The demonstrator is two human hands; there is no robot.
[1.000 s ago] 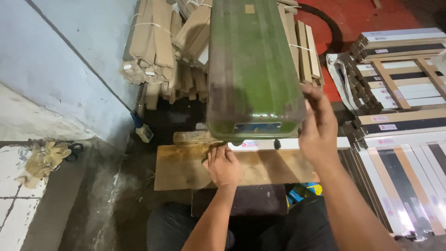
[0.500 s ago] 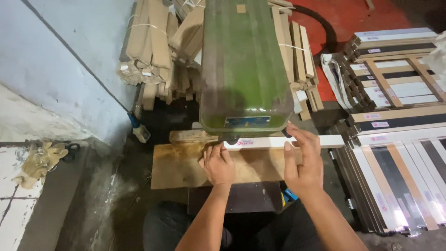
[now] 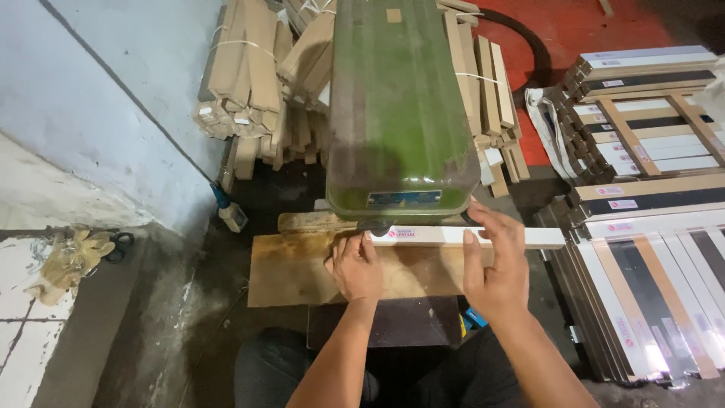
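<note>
The right hand [image 3: 495, 264] has shifted left along the white strip [image 3: 468, 236], both grips pressing it, left hand [image 3: 355, 266] beside.

The machine housing [image 3: 400, 106] is green painted metal, dull and grimy. The white strip [image 3: 468, 236] looks smooth and glossy. The board [image 3: 302, 272] beneath is rough, stained plywood. Stacked slats [image 3: 249, 68] are bare matt wood.

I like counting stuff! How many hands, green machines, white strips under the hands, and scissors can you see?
Hands: 2, left hand and right hand
Green machine: 1
White strip under the hands: 1
Scissors: 1
Total: 5
</note>
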